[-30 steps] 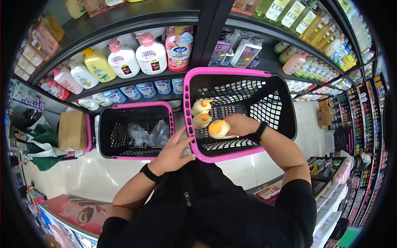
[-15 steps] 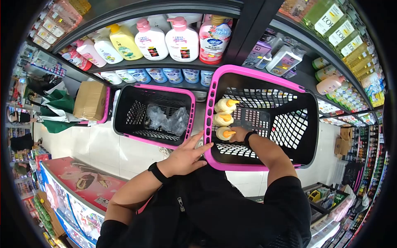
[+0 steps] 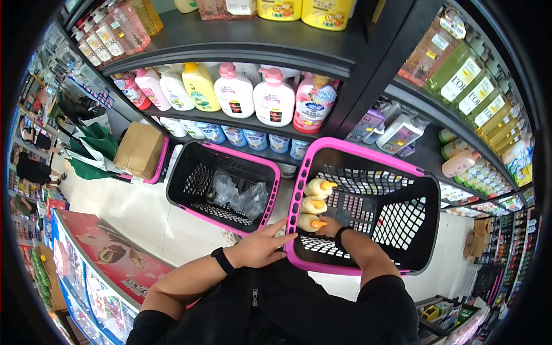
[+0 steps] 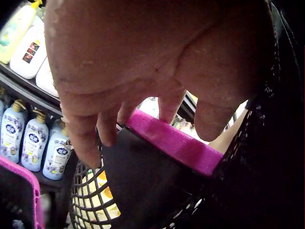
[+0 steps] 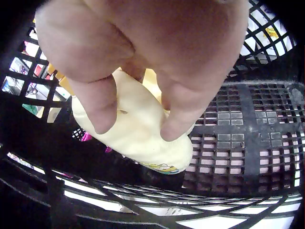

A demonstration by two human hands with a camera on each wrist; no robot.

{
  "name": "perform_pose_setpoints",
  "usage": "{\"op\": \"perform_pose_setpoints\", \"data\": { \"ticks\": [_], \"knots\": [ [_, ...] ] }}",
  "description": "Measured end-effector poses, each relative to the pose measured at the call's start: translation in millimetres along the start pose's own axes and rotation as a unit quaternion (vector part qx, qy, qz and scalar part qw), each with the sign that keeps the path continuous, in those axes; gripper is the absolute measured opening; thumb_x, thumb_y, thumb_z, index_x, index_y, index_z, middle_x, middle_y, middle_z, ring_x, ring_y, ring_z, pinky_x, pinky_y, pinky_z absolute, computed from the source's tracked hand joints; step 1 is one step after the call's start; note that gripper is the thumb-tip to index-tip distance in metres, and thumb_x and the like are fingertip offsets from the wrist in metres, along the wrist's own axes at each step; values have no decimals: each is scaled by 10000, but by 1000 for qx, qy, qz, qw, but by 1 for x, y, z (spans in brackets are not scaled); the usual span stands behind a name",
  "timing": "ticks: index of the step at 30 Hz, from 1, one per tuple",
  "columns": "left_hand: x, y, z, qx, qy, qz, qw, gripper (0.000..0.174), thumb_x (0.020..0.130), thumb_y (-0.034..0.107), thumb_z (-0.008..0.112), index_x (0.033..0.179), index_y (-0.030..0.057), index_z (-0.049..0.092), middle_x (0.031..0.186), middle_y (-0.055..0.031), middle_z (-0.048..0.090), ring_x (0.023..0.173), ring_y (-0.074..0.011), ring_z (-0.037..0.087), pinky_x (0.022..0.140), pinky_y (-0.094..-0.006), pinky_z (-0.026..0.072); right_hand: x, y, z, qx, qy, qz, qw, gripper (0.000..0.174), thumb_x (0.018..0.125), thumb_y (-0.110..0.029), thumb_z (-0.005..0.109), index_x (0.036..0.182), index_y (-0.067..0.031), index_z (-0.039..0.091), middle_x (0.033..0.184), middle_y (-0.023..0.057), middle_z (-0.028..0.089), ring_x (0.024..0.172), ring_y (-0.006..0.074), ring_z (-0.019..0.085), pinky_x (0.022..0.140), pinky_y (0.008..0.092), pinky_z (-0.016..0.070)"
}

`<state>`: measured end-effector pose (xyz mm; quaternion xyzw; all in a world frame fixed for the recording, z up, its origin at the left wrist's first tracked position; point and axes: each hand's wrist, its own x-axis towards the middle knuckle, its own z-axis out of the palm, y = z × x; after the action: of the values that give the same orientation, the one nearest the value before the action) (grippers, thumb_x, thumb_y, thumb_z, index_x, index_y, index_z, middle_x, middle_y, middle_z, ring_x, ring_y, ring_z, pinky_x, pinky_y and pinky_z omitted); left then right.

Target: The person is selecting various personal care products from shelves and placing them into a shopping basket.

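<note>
Inside a large black basket with a pink rim, three cream pump bottles with orange tops stand in a row along the left wall. My right hand is down in the basket and grips the nearest bottle. In the right wrist view, thumb and fingers lie on either side of that cream bottle, whose base end shows a colourful print. My left hand rests at the basket's left side, fingers extended over the pink rim. The middle bottle and the far bottle stand beside the gripped one.
A second black and pink basket with crumpled clear plastic bags stands to the left. A cardboard box is beyond it. Shelves of pump bottles run ahead. At lower left stands a red-topped display case.
The nearest bottle, tilted toward the head camera a second ago, has gone down into line with the other two, my right hand still on it. The left hand stays at the rim; the head view has shifted.
</note>
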<state>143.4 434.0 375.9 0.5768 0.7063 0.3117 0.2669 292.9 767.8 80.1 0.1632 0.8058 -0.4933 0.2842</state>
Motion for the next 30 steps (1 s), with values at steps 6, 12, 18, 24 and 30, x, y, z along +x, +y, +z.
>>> {"op": "perform_pose_setpoints", "data": {
  "ticks": [6,12,18,24,30],
  "knots": [
    [0,-8,-1,-27,-6,8,1000,643,907,213,739,1495,127,492,1590,-324,281,1445,-454,376,1178,-458,361,-25,-42,-27,-162,-20,32,986,585,726,-269,864,1233,-81,641,1128,184,708,1091,357,670,961,438,520],
    [-4,-28,-15,-47,-51,32,997,601,946,256,695,1490,107,488,1590,-283,326,1449,-433,380,1182,-451,360,-56,-94,-78,-287,-46,103,951,486,839,-360,754,1201,-59,635,1172,212,688,1123,359,658,960,445,517],
    [-26,-78,-45,-79,-53,80,992,582,963,302,642,1488,104,487,1565,-237,395,1378,-416,474,1132,-441,417,-91,-222,-147,-220,186,21,957,408,902,-322,712,1174,-30,631,1001,164,723,928,354,705,842,435,554],
    [-70,-127,-119,-121,-42,70,989,556,965,280,651,1455,57,513,1543,-242,427,1403,-404,450,1148,-437,400,-90,-435,-157,-147,318,-180,919,352,905,-119,742,1209,9,621,985,92,715,909,164,686,827,317,558],
    [-135,-177,-165,-157,46,35,986,531,970,275,662,1434,50,533,1519,-233,454,1416,-387,442,1153,-412,388,1,-681,-134,-88,297,-374,874,461,908,-115,747,1315,-13,557,1142,105,651,1019,174,651,902,324,546]
  ]
}}
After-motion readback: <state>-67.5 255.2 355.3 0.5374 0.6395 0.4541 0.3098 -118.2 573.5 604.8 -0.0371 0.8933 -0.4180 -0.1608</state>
